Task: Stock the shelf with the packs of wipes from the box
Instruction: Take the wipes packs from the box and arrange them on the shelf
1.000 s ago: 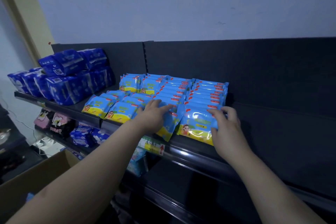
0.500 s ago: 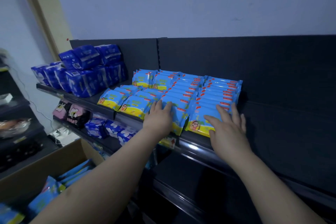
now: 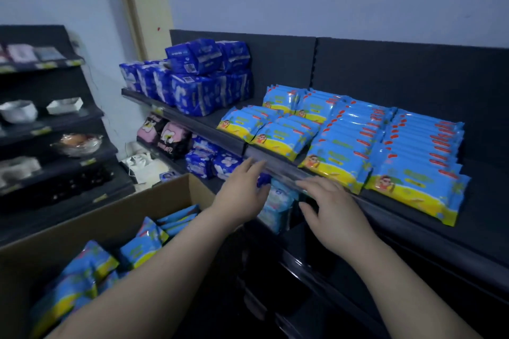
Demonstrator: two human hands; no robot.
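Count: six rows of packs of wipes [image 3: 413, 173] on the shelf [image 3: 413, 224]. There are two long rows at the right, two short rows front left and two short rows behind those. The number of packs per row cannot be told, as each pack overlaps the next like roof tiles. More of the same packs [image 3: 143, 245] lie loose in the box [image 3: 96, 228] at lower left; at least five show, the rest blurred.

Appearance: each pack is a flat, pillow-shaped pouch of glossy film. It is bright blue above a yellow band, with a red strip near the top and a small cartoon figure at one lower corner. The print is too small to read.

Materials: the box is plain brown cardboard, open at the top. The shelf is dark and matt, with a shiny clear rail along its front edge. Dark blue packs [image 3: 198, 91] in crinkled film are stacked at the shelf's left end.

Hands: two. The left hand [image 3: 242, 195] and right hand [image 3: 330, 209] are both empty, fingers extended and spread, in front of the rail below the front packs. Whether they touch the rail cannot be told.
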